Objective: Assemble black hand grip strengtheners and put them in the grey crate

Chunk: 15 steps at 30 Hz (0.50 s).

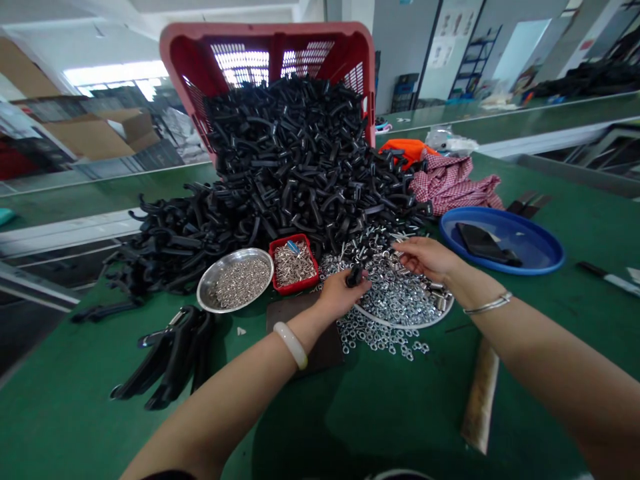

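My left hand (341, 293) is closed around a small black plastic part (355, 275), most of it hidden by the fingers. Just right of it, my right hand (425, 257) pinches over a heap of small metal hardware; what lies between its fingertips is too small to make out. Below both hands, loose metal nuts (395, 300) fill a shallow white-rimmed tray (420, 325) and spill onto the table in front. Springs (441, 301) lie at the tray's right side. Behind the hands rises a big pile of black plastic handles (295, 180).
A red crate (267, 33) lies tipped behind the pile. Left of the hands are a red box (295, 288) of pins, a metal bowl (200, 293) of small parts and black levers (175, 360). Rightward are a blue tray (530, 250), a checkered cloth (450, 183) and a wooden handle (481, 400).
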Available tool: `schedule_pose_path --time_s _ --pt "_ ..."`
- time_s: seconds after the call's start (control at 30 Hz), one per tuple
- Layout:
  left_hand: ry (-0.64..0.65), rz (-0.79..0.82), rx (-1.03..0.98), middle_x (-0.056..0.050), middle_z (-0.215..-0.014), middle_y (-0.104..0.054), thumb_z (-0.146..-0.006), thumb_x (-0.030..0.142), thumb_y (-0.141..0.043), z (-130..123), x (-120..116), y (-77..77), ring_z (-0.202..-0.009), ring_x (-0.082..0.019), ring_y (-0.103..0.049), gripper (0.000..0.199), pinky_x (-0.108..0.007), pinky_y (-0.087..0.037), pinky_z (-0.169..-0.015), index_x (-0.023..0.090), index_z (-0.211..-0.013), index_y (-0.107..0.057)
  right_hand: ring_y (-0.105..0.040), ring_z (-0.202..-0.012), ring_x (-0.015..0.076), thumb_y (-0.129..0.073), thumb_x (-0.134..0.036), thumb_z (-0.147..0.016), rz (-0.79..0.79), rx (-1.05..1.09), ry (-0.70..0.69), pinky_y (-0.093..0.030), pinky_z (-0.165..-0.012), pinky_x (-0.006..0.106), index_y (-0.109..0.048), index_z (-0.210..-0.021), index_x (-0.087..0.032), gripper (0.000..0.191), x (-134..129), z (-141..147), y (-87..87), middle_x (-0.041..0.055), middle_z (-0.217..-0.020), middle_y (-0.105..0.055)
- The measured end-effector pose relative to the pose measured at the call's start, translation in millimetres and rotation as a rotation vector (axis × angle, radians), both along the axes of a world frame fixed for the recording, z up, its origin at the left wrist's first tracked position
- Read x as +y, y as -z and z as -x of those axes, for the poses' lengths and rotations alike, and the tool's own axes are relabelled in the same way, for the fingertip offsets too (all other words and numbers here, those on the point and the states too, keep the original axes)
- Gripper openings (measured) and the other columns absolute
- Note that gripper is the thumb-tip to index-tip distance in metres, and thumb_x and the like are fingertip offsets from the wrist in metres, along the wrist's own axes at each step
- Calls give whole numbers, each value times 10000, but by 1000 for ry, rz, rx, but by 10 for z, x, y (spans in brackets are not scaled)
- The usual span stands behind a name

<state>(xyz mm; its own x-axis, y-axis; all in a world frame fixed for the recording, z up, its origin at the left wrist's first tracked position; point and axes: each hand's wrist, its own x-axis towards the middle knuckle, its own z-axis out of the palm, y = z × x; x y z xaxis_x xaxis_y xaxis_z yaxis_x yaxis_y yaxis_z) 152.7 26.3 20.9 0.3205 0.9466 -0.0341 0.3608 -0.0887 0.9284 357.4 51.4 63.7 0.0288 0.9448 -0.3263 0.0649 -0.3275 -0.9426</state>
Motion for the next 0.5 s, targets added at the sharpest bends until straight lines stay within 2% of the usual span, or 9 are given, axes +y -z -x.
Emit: schedule_pose_path --time_s 0.07,0.13,0.2,0.27,0.33,0.4,0.47,0.5 --pt "45 123 -181 -90 -1074 -616 -751 281 -596 -101 8 -69 -580 -100 -599 435 -212 -437 -471 196 -1170 -520 -412 -315 40 -704 -384 -646 -48 -14 -34 -241 -284 142 -458 -626 -180 320 -69 85 -55 -43 -452 -527" --pt "113 208 -295 -101 -1130 -581 -744 271 -613 -203 33 -112 -567 -80 -589 490 -181 -392 -428 213 -1211 -476 -418 -330 47 -699 -430 -628 -117 -48 -57 -248 -296 156 -456 -634 -187 344 -133 158 -109 -47 -455 -520" --pt "144 266 -354 -93 -1055 -608 -741 281 -623 -279 59 -121 -540 -56 -555 427 -165 -363 -420 177 -1141 -517 -432 -353 64 -674 -454 -644 -222 -130 -68 -292 -325 179 -474 -676 -195 329 -187 201 -145 -49 -460 -511" --pt "132 306 -402 -75 -942 -636 -748 313 -614 -312 74 -107 -492 -29 -492 340 -159 -344 -422 141 -1035 -557 -471 -406 88 -648 -447 -675 -392 -317 -59 -366 -387 213 -515 -753 -199 293 -234 207 -152 -35 -502 -531" --pt "128 323 -455 -58 -873 -644 -755 359 -598 -303 71 -95 -462 -17 -435 316 -160 -335 -428 138 -977 -565 -548 -547 130 -624 -408 -710 -600 -584 -71 -445 -520 265 -560 -836 -202 250 -269 185 -121 13 -646 -602" --pt "192 315 -467 -48 -832 -647 -747 396 -595 -272 59 -99 -451 -18 -410 328 -169 -341 -440 141 -952 -567 -586 -764 190 -589 -348 -749 -767 -822 -91 -463 -694 329 -593 -861 -204 183 -286 151 -54 62 -833 -635" --pt "275 270 -408 -49 -816 -651 -744 417 -589 -243 61 -116 -451 -27 -408 344 -186 -361 -458 140 -948 -572 -569 -892 233 -563 -317 -770 -833 -922 -74 -438 -793 377 -607 -836 -201 140 -281 119 28 84 -913 -630" --pt "292 236 -355 -54 -818 -653 -756 428 -570 -236 74 -124 -455 -34 -416 352 -199 -375 -470 139 -957 -576 -574 -889 238 -565 -320 -768 -827 -896 -35 -443 -793 383 -603 -824 -200 138 -273 106 64 84 -894 -629"
